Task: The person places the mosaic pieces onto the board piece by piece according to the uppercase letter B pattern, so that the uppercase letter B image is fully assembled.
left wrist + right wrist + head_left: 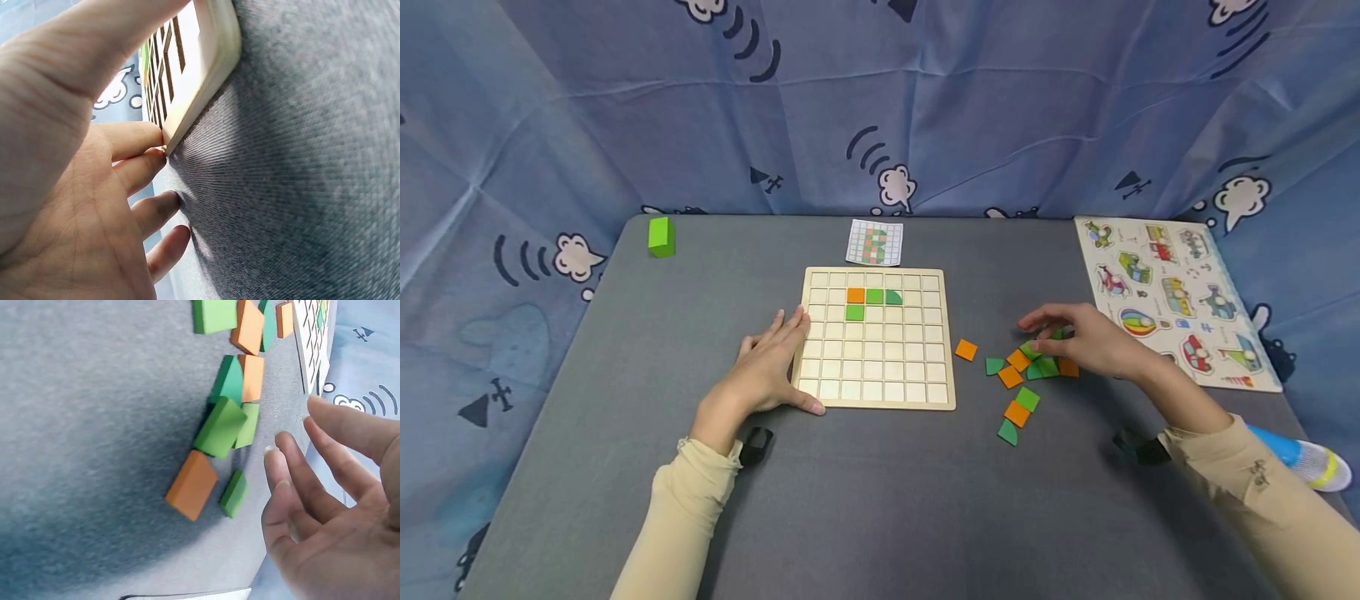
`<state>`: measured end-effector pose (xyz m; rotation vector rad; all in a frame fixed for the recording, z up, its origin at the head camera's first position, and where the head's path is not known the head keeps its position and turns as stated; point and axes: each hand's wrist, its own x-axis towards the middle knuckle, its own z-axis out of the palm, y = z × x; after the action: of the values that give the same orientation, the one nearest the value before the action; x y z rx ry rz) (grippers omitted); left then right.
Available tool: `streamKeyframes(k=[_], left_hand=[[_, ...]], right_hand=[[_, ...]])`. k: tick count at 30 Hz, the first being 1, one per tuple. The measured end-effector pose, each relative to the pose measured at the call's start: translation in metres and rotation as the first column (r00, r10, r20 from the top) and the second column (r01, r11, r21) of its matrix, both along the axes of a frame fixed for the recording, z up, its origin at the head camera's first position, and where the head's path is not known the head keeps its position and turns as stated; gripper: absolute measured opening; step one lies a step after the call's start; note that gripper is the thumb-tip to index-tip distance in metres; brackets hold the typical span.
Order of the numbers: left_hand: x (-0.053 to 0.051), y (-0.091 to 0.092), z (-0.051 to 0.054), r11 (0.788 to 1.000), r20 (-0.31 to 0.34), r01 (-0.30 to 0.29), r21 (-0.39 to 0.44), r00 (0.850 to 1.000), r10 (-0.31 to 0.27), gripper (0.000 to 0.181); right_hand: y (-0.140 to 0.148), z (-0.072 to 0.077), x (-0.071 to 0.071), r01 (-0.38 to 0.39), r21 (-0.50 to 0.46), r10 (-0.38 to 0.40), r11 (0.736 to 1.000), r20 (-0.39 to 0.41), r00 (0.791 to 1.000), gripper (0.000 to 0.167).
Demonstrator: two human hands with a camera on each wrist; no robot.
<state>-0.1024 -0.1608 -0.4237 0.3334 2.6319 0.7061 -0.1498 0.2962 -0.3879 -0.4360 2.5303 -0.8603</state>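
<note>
My left hand [766,368] rests at the lower left corner of a wooden grid board [874,372], fingers spread along its left edge and thumb at the near edge. On the board lie an orange square tile [856,296], a green square tile [875,297], a dark green curved tile [892,297] and another green square below. My right hand [1093,340] hovers over a loose cluster of tiles, its fingers slightly bent. Nothing shows between them in the right wrist view, where an orange tile [192,485] and a green tile [221,427] lie beside the hand.
A small printed pattern card [875,242] lies behind the board. At the back left stands a green block [662,237]. A picture puzzle board [1180,304] lies at the right, with a blue and white cylindrical object [1311,461] by the right forearm.
</note>
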Motion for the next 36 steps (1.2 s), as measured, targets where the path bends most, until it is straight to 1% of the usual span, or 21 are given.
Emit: streamKeyframes(k=[4,8,11,13,17,21,30,36], left_hand=[[0.000,0.000,-0.001,1.000,0.002,0.000,0.000,1.000,0.000,0.143],[-0.001,0.000,-0.001,1.000,0.005,-0.001,-0.001,1.000,0.001,0.143],[-0.001,0.000,-0.001,1.000,0.008,-0.003,-0.003,1.000,0.003,0.144],[-0.002,0.000,-0.001,1.000,0.010,-0.004,-0.003,1.000,0.004,0.144],[-0.002,0.000,-0.002,1.000,0.014,-0.005,-0.001,1.000,0.005,0.144],[-0.001,0.000,-0.002,1.000,0.016,-0.003,-0.002,1.000,0.003,0.145],[-0.001,0.001,-0.002,1.000,0.014,-0.003,-0.014,1.000,0.003,0.144],[-0.001,0.001,-0.003,1.000,0.012,0.000,-0.009,1.000,0.000,0.143]], right_hand=[[0.004,-0.004,0.004,-0.013,0.002,0.013,1.000,0.002,1.000,0.034],[0.006,-0.005,0.008,-0.030,-0.026,0.030,0.999,0.007,1.000,0.039],[0.004,-0.007,0.012,-0.038,-0.046,0.037,0.998,-0.011,0.999,0.041],[0.002,-0.010,0.013,-0.044,-0.041,0.042,0.998,-0.038,0.998,0.041],[-0.001,-0.018,0.016,-0.050,-0.009,0.049,0.999,-0.109,0.993,0.039],[-0.004,-0.024,0.019,-0.040,0.021,0.043,0.999,-0.151,0.988,0.035],[-0.008,-0.029,0.019,-0.022,0.030,0.028,0.999,-0.214,0.976,0.022],[-0.009,-0.028,0.018,-0.023,0.021,0.027,1.000,-0.213,0.977,0.021]])
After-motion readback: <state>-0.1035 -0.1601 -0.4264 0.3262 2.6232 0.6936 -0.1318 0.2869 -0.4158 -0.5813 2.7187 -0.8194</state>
